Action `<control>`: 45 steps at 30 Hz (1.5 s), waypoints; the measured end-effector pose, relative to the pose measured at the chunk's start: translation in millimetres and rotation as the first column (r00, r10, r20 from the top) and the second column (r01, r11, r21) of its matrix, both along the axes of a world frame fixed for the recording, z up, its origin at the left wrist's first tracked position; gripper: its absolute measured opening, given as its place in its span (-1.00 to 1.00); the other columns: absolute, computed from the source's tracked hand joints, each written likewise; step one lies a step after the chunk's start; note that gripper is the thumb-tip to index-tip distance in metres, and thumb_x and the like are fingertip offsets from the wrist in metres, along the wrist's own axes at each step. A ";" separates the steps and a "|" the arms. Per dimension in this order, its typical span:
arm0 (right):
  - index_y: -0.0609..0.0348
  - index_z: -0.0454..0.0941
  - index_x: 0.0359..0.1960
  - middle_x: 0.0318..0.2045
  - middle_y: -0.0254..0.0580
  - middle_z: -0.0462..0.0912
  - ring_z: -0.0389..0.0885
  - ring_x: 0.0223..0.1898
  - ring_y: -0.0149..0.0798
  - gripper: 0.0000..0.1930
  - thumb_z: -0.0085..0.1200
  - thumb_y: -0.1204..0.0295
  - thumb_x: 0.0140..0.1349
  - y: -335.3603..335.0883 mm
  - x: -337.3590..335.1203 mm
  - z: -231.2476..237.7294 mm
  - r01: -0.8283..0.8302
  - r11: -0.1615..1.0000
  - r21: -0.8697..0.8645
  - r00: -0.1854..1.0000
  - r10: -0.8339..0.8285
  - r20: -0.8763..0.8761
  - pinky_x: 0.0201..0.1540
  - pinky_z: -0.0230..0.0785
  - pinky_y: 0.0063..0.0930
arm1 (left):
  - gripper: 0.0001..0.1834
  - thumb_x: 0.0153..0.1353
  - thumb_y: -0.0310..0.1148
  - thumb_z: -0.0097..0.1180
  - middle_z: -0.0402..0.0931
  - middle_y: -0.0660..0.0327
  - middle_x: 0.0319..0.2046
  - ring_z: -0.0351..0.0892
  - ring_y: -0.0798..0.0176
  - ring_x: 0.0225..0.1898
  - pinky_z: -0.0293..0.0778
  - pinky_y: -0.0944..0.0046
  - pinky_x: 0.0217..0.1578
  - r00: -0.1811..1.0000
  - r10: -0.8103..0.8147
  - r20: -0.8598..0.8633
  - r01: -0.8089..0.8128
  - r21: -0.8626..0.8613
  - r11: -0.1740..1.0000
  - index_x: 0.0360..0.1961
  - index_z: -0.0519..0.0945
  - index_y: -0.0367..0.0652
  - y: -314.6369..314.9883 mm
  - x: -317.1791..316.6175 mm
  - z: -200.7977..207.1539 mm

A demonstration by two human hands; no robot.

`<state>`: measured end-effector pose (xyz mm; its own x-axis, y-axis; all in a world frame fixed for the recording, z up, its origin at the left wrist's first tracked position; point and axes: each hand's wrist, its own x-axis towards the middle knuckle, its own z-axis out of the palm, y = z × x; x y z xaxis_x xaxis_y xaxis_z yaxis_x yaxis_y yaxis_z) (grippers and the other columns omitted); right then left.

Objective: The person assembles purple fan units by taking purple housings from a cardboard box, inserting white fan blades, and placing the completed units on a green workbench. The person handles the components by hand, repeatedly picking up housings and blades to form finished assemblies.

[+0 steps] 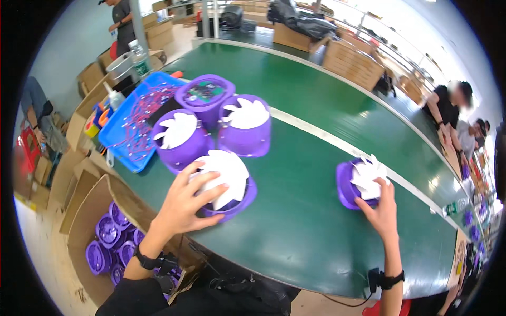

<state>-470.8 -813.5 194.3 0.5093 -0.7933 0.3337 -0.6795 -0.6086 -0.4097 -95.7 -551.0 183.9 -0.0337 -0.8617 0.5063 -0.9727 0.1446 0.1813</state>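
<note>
Near the table's front edge a purple housing (240, 204) carries a white fan wheel (232, 171) tilted on top. My left hand (187, 203) grips this fan wheel, fingers bent over its blades and thumb low by the housing's rim. Farther right, a second purple housing (345, 184) holds a smaller-looking white fan wheel (368, 176). My right hand (382, 210) pinches that wheel between thumb and fingers; part of it is hidden behind the fingers. Beyond my left hand stand two purple housings (184, 152) (245, 138) with white fan wheels, and a purple housing (203, 110) showing a green circuit board.
A blue tray (118, 139) of red wires lies at the table's left edge. Below it, a cardboard box (84, 216) holds several purple parts (108, 231). A pale strip (316, 134) runs along the green table (295, 226). Other people work at the far right.
</note>
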 end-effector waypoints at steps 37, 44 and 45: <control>0.17 0.41 0.16 0.35 -0.06 0.25 0.20 0.36 -0.04 -0.59 -0.04 0.41 0.27 -8.6 45.2 -22.8 -0.509 0.818 0.269 0.808 0.561 -0.179 0.30 0.06 -0.14 | -0.54 0.43 -0.10 -0.16 0.60 0.11 -0.04 0.60 0.27 -0.06 0.48 0.26 0.07 -0.159 -0.132 -0.978 -0.904 0.091 0.418 0.11 0.49 -0.25 311.1 55.4 -95.2; 0.22 0.42 0.15 0.32 -0.02 0.29 0.24 0.33 -0.03 -0.58 -0.05 0.43 0.24 -10.3 39.3 -19.8 -0.542 0.792 0.283 0.793 0.593 -0.140 0.30 0.06 -0.12 | -0.58 0.43 -0.20 -0.24 0.56 0.06 0.01 0.57 0.18 0.01 0.52 0.15 0.06 0.079 -0.378 -0.922 -0.719 -0.315 0.619 0.10 0.47 -0.25 276.5 42.9 -31.6; 0.23 0.41 0.16 0.30 -0.03 0.31 0.28 0.30 -0.04 -0.58 -0.05 0.43 0.24 -9.3 41.3 -15.7 -0.567 0.778 0.273 0.773 0.616 -0.151 0.27 0.11 -0.14 | -0.57 0.43 -0.19 -0.24 0.56 0.06 0.01 0.58 0.18 0.01 0.52 0.14 0.07 0.054 -0.389 -0.920 -0.697 -0.314 0.645 0.11 0.47 -0.26 265.8 40.7 -28.7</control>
<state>-429.5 -822.8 178.6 0.9384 -0.3448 0.0238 -0.2974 -0.8405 -0.4529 -55.0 -285.1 155.1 0.9606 -0.2098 0.1823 -0.0240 0.5909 0.8064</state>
